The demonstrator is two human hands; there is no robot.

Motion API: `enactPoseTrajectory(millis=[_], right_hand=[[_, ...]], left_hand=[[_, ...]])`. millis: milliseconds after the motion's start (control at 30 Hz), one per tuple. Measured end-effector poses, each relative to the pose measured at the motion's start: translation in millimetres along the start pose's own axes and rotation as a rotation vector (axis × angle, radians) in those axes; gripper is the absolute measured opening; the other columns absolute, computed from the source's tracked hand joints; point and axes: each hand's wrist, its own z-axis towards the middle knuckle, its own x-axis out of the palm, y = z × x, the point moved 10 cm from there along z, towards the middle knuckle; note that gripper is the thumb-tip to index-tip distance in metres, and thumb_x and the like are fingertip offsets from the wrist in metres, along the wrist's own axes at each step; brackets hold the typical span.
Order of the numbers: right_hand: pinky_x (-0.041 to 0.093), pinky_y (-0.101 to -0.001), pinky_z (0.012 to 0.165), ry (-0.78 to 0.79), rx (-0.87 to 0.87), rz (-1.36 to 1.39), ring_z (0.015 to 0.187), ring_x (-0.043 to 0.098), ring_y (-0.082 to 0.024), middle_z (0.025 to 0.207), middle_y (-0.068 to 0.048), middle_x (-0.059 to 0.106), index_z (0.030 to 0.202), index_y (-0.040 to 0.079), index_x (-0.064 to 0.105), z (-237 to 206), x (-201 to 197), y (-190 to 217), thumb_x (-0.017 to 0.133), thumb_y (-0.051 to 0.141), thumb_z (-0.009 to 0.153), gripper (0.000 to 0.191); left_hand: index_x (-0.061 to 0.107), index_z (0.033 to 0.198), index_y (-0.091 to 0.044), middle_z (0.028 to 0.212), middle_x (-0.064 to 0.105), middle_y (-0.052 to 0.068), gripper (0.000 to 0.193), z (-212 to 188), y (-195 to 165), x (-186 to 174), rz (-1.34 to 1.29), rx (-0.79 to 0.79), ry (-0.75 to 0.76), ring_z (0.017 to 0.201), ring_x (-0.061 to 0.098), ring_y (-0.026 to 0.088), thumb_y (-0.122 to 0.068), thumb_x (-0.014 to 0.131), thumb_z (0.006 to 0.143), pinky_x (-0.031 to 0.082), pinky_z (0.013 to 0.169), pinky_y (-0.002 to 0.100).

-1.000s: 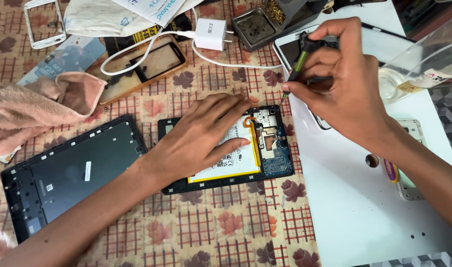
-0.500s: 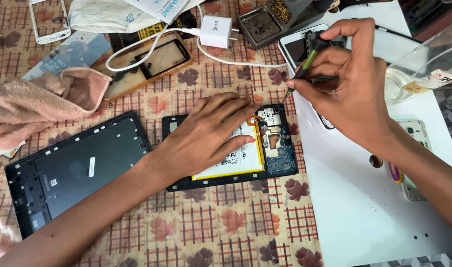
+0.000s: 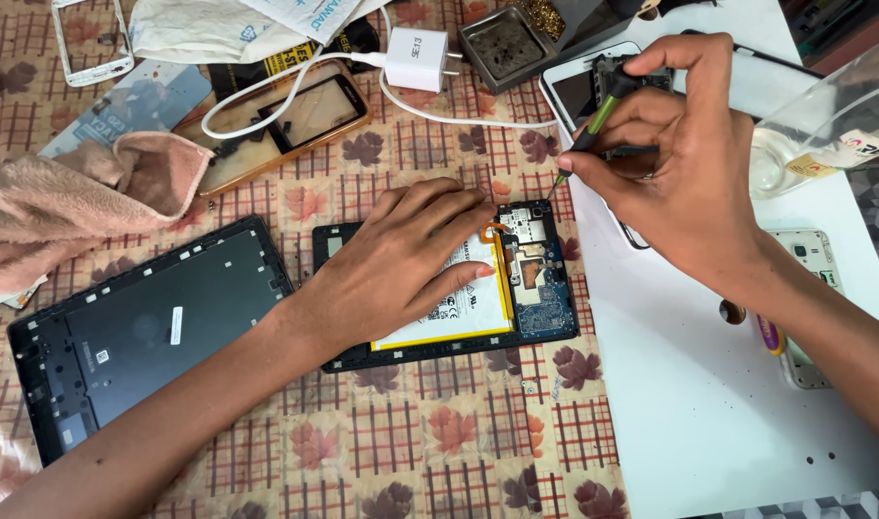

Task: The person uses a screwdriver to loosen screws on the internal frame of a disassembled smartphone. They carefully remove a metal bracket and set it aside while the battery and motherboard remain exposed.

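Opened tablet (image 3: 516, 288) lies flat on the patterned surface (image 3: 439, 442), back removed, white battery and blue circuit board exposed. It is pinned from above by the left hand (image 3: 401, 264), palm and spread fingers pressed on the battery, nothing enclosed in that grip.

A green-shafted screwdriver (image 3: 593, 115) is pinched in the right hand (image 3: 680, 173), grip clenched around the shaft near its lower end. The tip is seen just above the tablet's upper right corner, beside the board; whether it touches a screw cannot be told.

Outward from the grip: under and behind the right hand, a white board (image 3: 708, 423) with a phone (image 3: 579, 91) lying on it. Below the wrist, a second opened phone (image 3: 809, 279), partly hidden by the forearm. Beyond the screwdriver, a small metal tray (image 3: 502, 43) and a white charger (image 3: 417, 58) with its cable looped. Left of the pinning hand, the detached black back cover (image 3: 142, 327), a pink cloth (image 3: 84, 197) and a loose touch panel (image 3: 286, 120).

Risks, as judged:
- Tip slipping off a screw head onto the board, if driven at the present slant; components could be scratched.
- Battery being stressed if the left hand bears down too hard.
- A freed screw being lost on the busy pattern of the surface.
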Motion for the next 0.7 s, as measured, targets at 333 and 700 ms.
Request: enactPoseTrajectory(millis=[333, 700], right_hand=[[0.065, -0.0286, 0.08, -0.002, -0.012, -0.072, 0.098, 0.076, -0.024, 0.099, -0.02, 0.069, 0.13, 0.0, 0.023, -0.3, -1.0, 2.7, 0.074, -0.014, 0.099, 0.061], [0.064, -0.0279, 0.081, -0.004, 0.006, -0.036, 0.103, 0.075, -0.025, 0.103, -0.021, 0.068, 0.131, 0.0, 0.023, -2.0, 1.2, 0.9, 0.072, -0.016, 0.1, 0.06]], left_hand=[[0.057, 0.14, 0.003, 0.139, 0.061, 0.021, 0.054, -0.8, 1.2, 1.7, -0.01, -0.002, -0.009, 0.136, 0.049, 0.037, -0.04, 0.051, 0.107, 0.037, 0.117, 0.052], [0.058, 0.139, 0.004, 0.139, 0.061, 0.021, 0.054, -0.9, 1.1, 1.4, -0.001, 0.002, -0.015, 0.135, 0.05, 0.037, -0.039, 0.052, 0.106, 0.038, 0.117, 0.052]])
